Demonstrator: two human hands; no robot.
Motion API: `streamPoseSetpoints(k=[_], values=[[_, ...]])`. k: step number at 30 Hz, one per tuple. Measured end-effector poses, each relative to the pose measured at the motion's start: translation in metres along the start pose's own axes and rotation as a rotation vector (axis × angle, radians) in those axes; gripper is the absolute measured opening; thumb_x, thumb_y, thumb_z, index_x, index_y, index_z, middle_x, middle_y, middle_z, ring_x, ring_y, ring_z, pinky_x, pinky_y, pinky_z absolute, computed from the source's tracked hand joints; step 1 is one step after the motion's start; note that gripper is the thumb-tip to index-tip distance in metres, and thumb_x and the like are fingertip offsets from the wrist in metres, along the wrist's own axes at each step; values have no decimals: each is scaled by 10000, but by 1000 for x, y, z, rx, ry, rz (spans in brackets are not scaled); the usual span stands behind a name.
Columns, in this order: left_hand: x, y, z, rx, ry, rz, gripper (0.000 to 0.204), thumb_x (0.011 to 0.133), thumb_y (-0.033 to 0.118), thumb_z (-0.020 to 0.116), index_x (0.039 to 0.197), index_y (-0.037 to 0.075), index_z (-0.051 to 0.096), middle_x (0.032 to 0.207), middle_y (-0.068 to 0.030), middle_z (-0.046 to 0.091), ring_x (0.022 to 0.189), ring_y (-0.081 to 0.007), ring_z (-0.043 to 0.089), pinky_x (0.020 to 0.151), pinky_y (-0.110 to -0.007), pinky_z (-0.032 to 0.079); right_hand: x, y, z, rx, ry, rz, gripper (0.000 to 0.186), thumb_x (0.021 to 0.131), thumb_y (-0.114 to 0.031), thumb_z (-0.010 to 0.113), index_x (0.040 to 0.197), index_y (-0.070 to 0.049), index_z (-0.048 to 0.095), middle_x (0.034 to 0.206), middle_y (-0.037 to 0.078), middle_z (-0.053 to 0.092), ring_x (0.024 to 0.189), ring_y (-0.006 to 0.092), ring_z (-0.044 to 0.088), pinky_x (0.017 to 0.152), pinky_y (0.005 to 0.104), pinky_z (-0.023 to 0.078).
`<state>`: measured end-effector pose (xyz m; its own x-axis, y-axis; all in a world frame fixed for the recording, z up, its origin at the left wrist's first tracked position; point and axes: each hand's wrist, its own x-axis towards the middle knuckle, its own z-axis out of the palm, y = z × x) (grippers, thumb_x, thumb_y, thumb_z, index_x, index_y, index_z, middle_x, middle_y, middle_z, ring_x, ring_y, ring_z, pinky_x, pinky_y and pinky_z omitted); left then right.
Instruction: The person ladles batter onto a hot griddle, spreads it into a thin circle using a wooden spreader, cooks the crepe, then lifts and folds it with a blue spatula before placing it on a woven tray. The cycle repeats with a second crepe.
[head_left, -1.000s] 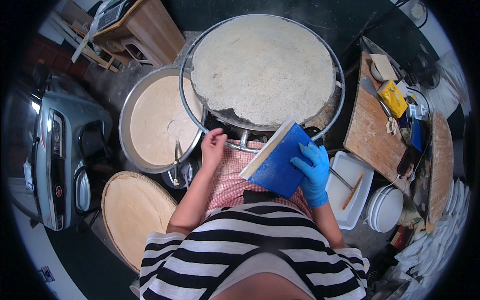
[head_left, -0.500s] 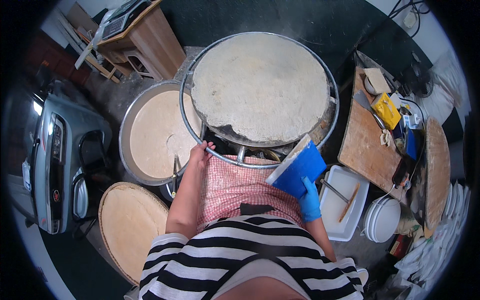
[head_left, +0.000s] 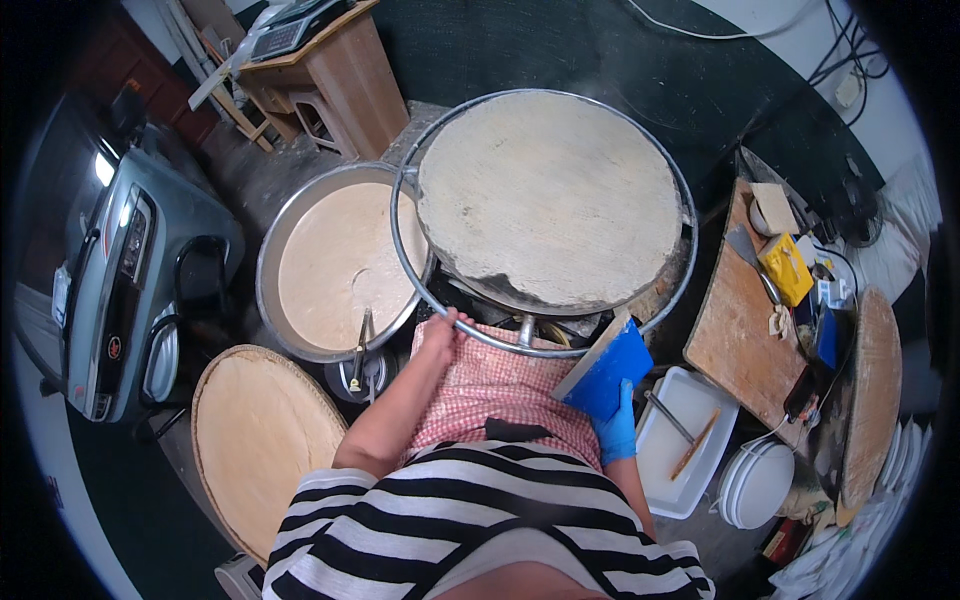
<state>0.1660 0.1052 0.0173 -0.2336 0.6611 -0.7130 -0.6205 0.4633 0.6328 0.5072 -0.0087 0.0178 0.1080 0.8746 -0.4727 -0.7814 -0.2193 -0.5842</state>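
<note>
A wide round griddle [head_left: 550, 200], covered by a thin pale layer of batter, stands in front of me inside a tubular metal ring [head_left: 470, 332]. My left hand [head_left: 442, 330] is bare, with its fingers curled over the near left part of that ring. In a blue glove, my right hand [head_left: 618, 430] grips a flat blue board with a pale edge [head_left: 612, 375], tilted close to the ring's near right side. Left of the griddle sits a large metal basin [head_left: 340, 265] of beige batter, with a ladle [head_left: 361, 350] standing in it.
A round woven tray [head_left: 265, 450] leans at lower left, below a grey vehicle [head_left: 150, 250]. On the right are a wooden board [head_left: 745, 335] bearing a spatula [head_left: 755, 262], a white tub [head_left: 690, 440] with a T-shaped wooden spreader [head_left: 695, 443], and white buckets [head_left: 757, 488].
My view has shifted, so the griddle and basin appear farther right. The blue board has dropped slightly toward me and tilted more upright. My left hand stays on the ring.
</note>
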Motion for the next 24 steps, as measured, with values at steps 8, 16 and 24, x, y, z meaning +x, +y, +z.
streamPoseSetpoints(k=[8, 16, 24], values=[[-55, -75, 47, 20, -192, -330, 165, 859, 251, 592, 950, 127, 531, 834, -29, 600, 671, -140, 579, 482, -198, 438, 6, 1, 6, 39, -33, 21, 572, 889, -382, 504, 1355, -141, 276, 1298, 131, 413, 1169, 309, 423, 981, 468, 365], [-36, -25, 6, 48, -56, -177, 238, 796, 367, 658, 801, 142, 579, 735, 39, 560, 600, -68, 492, 492, -188, 405, -2, -17, 55, -353, -210, -93, 545, 807, -111, 585, 1302, -61, 362, 1210, 113, 492, 1066, 249, 504, 941, 403, 401], [-27, -8, -52, 85, -133, -120, 160, 884, 232, 544, 917, 76, 557, 841, -92, 641, 705, -164, 634, 581, -263, 529, 16, -77, 193, -1053, -382, -94, 361, 772, -35, 601, 1124, 3, 532, 1036, 102, 605, 894, 186, 577, 804, 317, 460]])
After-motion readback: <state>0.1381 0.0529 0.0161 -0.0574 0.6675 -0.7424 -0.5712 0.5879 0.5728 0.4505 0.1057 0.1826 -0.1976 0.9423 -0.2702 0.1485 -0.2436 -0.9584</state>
